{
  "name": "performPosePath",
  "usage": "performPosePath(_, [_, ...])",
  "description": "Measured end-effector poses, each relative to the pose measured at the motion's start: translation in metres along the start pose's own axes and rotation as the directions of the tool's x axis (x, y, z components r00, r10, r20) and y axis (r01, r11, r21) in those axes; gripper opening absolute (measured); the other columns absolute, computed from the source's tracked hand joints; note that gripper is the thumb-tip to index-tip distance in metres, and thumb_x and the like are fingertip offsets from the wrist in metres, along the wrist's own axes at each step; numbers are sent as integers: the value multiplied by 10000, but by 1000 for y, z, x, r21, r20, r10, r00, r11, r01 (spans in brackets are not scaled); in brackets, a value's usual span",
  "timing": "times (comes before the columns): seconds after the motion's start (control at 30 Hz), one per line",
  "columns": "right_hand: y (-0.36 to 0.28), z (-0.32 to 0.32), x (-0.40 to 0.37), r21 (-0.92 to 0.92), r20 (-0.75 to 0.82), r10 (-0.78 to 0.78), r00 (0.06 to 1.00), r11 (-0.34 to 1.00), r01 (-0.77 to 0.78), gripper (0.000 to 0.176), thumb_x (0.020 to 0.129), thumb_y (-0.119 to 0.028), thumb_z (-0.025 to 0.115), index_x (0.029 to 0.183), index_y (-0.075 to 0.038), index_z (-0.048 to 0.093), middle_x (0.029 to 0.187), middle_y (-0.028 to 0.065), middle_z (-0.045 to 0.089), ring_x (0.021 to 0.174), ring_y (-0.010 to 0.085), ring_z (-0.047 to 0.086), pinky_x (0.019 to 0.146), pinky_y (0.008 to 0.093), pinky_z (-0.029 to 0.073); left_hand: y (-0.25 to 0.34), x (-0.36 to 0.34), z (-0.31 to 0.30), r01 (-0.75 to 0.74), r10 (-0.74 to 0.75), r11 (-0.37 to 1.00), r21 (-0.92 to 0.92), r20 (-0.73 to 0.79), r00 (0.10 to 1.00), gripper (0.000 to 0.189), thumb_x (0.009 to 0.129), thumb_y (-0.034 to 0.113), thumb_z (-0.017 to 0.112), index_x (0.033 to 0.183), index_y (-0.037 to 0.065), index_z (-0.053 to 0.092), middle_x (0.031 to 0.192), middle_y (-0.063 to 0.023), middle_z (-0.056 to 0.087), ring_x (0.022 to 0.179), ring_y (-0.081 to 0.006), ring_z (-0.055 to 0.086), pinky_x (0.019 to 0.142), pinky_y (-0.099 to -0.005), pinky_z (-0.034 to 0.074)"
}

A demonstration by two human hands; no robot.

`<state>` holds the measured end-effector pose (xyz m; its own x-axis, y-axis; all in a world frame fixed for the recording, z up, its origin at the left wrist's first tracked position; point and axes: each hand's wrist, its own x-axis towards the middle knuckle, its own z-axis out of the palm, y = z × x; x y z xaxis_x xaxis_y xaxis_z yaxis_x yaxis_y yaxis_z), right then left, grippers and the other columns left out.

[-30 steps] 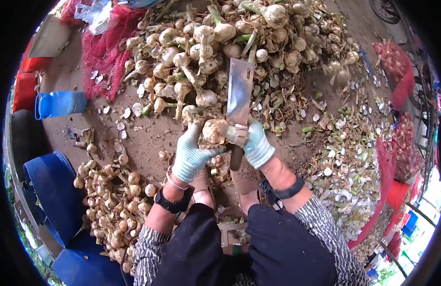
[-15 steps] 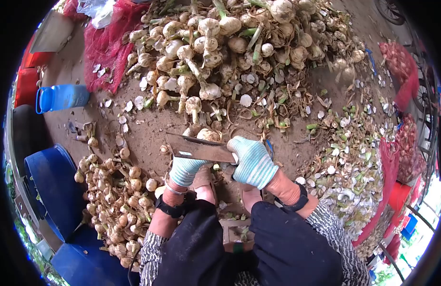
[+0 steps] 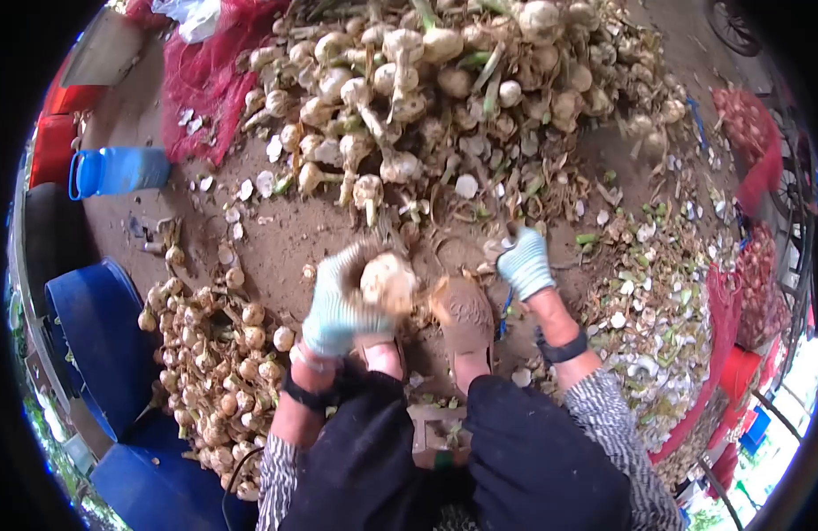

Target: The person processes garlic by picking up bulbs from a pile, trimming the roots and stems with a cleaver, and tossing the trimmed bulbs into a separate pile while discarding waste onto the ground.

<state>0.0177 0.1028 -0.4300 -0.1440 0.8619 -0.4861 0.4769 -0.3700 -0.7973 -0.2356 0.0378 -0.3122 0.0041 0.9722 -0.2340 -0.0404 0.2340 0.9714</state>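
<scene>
head view: l hand (image 3: 338, 308), in a striped glove, is curled round a garlic bulb (image 3: 388, 281), gripping it w/ fingers & thumb just above the shoes (image 3: 467, 324), approx mid-view. r hand (image 3: 526, 265), also gloved, is well apart from the bulb, fingers bent; a small dark bit shows by them, but can't tell what, if anything, it grips. big garlic heap (image 3: 400, 168) w/ stems lies beyond both hands, smaller pile (image 3: 227, 403) on the ground to the l, next to a blue tub (image 3: 97, 345). blue bottle (image 3: 124, 171) on its side, upper l, nr red mesh (image 3: 205, 88). peel & stem scraps (image 3: 643, 327) spread r of the r hand.
</scene>
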Motion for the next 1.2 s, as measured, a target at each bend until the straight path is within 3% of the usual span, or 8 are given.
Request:
performPosePath(0.13, [-87,11,-52,-166,30,-279,960,945,281,254,640,-184,654,769,17,566,643,160,588,590,264,602,549,351,482,-21,17,-17,65,13,908,414,-183,983,436,580,95,715,972,-27,566,806,-65,615,748,-138,587,694,-278,496])
performPosePath(0.27, [-93,48,-75,33,237,-321,917,946,323,202,666,-149,654,750,-4,541,613,144,524,590,291,585,522,371,461,-45,12,-27,-17,-231,665,-746,-227,946,477,684,279,680,1057,17,541,946,-115,612,830,-233,605,682,-334,520])
performPosePath(0.7, [-78,59,-29,33,175,-146,974,989,143,107,749,-59,587,784,23,529,591,73,539,550,148,590,461,278,457,-50,1,-21,-43,-332,511,-859,-243,911,456,696,179,660,1078,-16,506,1080,-159,555,959,-295,573,849,-377,493])
performPosePath(0.8, [-52,37,-12,-244,138,51,989,970,-16,116,757,-77,575,789,28,540,578,74,526,524,143,553,461,286,452,-8,-27,-53,-161,-58,746,-646,-304,951,582,694,179,640,1189,-25,411,1094,-157,542,921,-295,590,823,-400,499])
performPosePath(0.9, [-44,33,3,-72,14,-204,979,976,205,183,706,-168,603,792,-8,573,693,120,569,561,255,566,523,358,467,16,-101,-118,427,-262,890,158,-589,765,619,615,193,715,1132,-65,492,958,-119,587,756,-177,591,633,-248,525])
performPosePath(1.0, [-76,45,29,-308,36,-495,868,821,481,200,680,-45,626,868,-3,570,778,87,589,686,178,621,562,307,506,23,-189,-179,757,-23,-89,647,-761,648,408,665,347,708,924,39,640,858,-115,608,748,-217,607,664,-332,478])
performPosePath(1.07, [-94,64,50,-517,36,-705,709,594,617,244,643,-124,651,872,-61,595,975,118,581,813,278,606,682,371,511,36,-223,-195,828,143,-259,497,-828,542,338,721,307,679,899,22,642,841,-138,591,759,-252,585,672,-331,473])
performPosePath(1.2, [-92,95,89,-697,181,-742,646,367,616,195,686,-147,620,865,-74,593,946,131,575,829,321,583,700,392,478,9,-182,-151,545,119,449,708,-652,749,174,766,85,622,897,-29,625,931,-122,597,754,-176,562,666,-266,455])
